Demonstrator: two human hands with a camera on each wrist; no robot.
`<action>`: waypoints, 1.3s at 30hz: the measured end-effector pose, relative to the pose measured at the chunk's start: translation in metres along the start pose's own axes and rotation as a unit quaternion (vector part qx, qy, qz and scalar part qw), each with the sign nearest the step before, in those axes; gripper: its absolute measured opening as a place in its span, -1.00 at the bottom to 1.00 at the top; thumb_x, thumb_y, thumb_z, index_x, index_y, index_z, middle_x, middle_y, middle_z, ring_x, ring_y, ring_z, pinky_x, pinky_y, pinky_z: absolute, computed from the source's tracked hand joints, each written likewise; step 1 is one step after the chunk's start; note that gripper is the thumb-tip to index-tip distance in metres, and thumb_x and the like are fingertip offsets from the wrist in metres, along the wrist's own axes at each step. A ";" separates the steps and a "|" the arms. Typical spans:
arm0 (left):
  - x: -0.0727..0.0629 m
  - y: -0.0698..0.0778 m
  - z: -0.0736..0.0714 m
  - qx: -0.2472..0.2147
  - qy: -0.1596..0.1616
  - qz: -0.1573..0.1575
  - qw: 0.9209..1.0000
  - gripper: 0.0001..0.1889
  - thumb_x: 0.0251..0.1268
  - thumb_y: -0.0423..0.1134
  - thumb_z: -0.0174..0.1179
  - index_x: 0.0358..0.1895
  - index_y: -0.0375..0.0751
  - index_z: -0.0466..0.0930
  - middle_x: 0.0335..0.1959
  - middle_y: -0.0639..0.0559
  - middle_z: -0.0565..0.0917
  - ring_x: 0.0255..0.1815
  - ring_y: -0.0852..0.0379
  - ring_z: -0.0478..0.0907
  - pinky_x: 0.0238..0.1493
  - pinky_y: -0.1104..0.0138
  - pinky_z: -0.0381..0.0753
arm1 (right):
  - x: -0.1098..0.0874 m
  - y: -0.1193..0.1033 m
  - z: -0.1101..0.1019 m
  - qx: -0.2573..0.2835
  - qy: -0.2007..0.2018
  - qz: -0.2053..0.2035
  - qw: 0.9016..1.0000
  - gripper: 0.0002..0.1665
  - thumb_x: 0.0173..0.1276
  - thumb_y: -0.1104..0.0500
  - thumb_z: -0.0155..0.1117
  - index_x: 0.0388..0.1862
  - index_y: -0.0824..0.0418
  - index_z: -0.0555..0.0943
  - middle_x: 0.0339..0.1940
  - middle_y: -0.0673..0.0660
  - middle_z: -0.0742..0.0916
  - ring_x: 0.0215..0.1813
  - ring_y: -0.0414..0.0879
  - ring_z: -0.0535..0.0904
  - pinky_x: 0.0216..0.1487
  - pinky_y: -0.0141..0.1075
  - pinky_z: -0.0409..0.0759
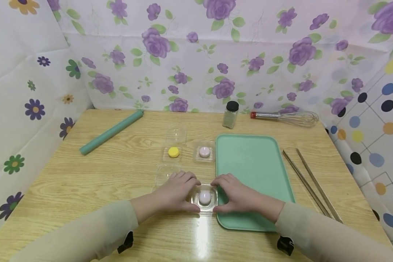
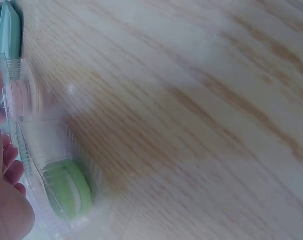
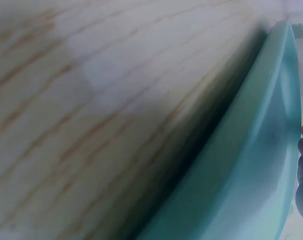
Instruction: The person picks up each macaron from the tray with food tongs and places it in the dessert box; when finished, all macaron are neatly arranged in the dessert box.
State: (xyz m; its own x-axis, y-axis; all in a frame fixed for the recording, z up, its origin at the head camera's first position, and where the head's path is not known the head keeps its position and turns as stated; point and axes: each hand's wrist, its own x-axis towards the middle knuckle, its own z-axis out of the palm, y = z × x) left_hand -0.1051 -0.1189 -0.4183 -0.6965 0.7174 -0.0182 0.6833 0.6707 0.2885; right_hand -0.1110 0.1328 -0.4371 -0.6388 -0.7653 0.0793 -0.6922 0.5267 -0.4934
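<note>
Both hands hold a small clear plastic box [image 1: 213, 209] from its two sides, with a pale pink macaron [image 1: 204, 197] inside. My left hand [image 1: 175, 191] spans the box's left side, thumb at the near corner and fingers at the far one. On the opposite side my right hand [image 1: 239, 194] does likewise, reaching over the edge of the green tray [image 1: 252, 160]. A green macaron [image 2: 69, 189] sits in another clear box beside the left hand in the left wrist view; in the head view that hand hides it.
Behind the hands, a yellow macaron [image 1: 174, 152] and a second pale pink macaron [image 1: 204, 152] sit in clear boxes. Around them lie a green roll [image 1: 111, 132], a black-capped jar [image 1: 230, 114], a whisk [image 1: 288, 117] and metal tongs [image 1: 309, 185].
</note>
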 end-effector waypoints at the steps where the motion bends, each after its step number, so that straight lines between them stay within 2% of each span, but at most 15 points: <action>1: -0.001 -0.001 -0.001 -0.001 0.000 0.001 1.000 -0.20 -0.08 0.34 0.26 0.16 -0.15 0.41 0.05 0.04 0.44 0.04 0.08 0.34 0.09 0.17 0.30 | 0.000 0.000 0.000 0.002 -0.002 0.002 1.000 -0.19 0.05 -0.20 0.40 0.13 0.23 0.39 0.07 0.08 0.50 0.11 -0.07 0.34 0.13 -0.17 0.38; 5: -0.007 -0.006 -0.007 -0.009 0.013 -0.001 1.000 -0.14 -0.09 0.33 0.28 0.22 -0.18 0.37 0.11 -0.01 0.44 0.11 0.03 0.34 0.16 0.11 0.28 | 0.003 -0.001 -0.004 0.023 0.002 0.019 1.000 -0.15 0.02 -0.20 0.42 0.17 0.24 0.37 0.07 0.09 0.50 0.11 -0.07 0.35 0.12 -0.15 0.39; 10: -0.012 -0.017 -0.017 -0.021 0.033 -0.015 0.999 -0.12 -0.09 0.30 0.30 0.24 -0.22 0.35 0.13 -0.05 0.45 0.14 -0.03 0.35 0.15 0.06 0.31 | 0.014 -0.004 -0.011 0.046 0.016 0.032 0.998 -0.17 0.06 -0.17 0.41 0.17 0.28 0.39 0.05 0.13 0.53 0.08 -0.03 0.39 0.10 -0.11 0.39; 15: -0.020 -0.029 -0.026 -0.031 0.017 -0.044 0.998 -0.13 -0.05 0.27 0.30 0.28 -0.21 0.32 0.19 -0.09 0.41 0.22 -0.09 0.30 0.21 -0.02 0.23 | 0.031 -0.009 -0.013 0.076 0.002 0.056 0.995 -0.20 0.13 -0.10 0.38 0.21 0.32 0.37 0.07 0.16 0.55 0.06 0.01 0.44 0.08 -0.13 0.40; 21: -0.030 -0.046 -0.035 -0.034 0.000 -0.059 0.998 -0.10 -0.02 0.25 0.30 0.34 -0.20 0.24 0.25 -0.13 0.35 0.26 -0.13 0.25 0.21 -0.10 0.19 | 0.056 -0.016 -0.013 0.093 -0.023 0.098 0.991 -0.12 0.15 -0.12 0.36 0.33 0.28 0.29 0.11 0.14 0.55 0.09 -0.02 0.46 0.08 -0.21 0.43; 29: -0.040 -0.075 -0.039 -0.038 0.027 -0.074 0.996 -0.10 -0.01 0.19 0.33 0.33 -0.25 0.22 0.21 -0.20 0.37 0.23 -0.19 0.28 0.20 -0.13 0.21 | 0.085 -0.020 -0.005 0.101 -0.048 0.120 0.987 0.03 0.13 -0.13 0.38 0.43 0.28 0.13 0.15 0.17 0.54 0.14 -0.02 0.47 0.11 -0.20 0.44; 34: -0.048 -0.094 -0.044 -0.031 0.005 -0.090 0.995 -0.14 0.06 0.11 0.32 0.34 -0.31 0.22 0.18 -0.21 0.41 0.23 -0.21 0.28 0.19 -0.14 0.22 | 0.097 -0.025 -0.003 0.093 -0.066 0.127 0.985 0.06 0.13 -0.12 0.38 0.44 0.30 0.09 0.14 0.20 0.55 0.12 0.00 0.49 0.11 -0.20 0.44; 39: -0.055 -0.103 -0.050 -0.031 -0.018 -0.105 0.994 -0.17 0.07 0.01 0.35 0.35 -0.32 0.20 0.19 -0.22 0.42 0.24 -0.25 0.27 0.18 -0.18 0.20 | 0.104 -0.028 -0.001 0.099 -0.072 0.137 0.983 0.06 0.13 -0.08 0.40 0.44 0.30 0.08 0.14 0.22 0.54 0.12 0.00 0.49 0.14 -0.20 0.43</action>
State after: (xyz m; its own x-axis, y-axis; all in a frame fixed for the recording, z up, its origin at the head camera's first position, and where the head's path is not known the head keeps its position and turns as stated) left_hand -0.1484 -0.2365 -0.3996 -0.8129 0.5702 -0.1187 0.5082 0.7939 0.3337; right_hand -0.1581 0.0387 -0.4144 -0.7280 -0.6565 -0.1975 -0.4127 0.6497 -0.6384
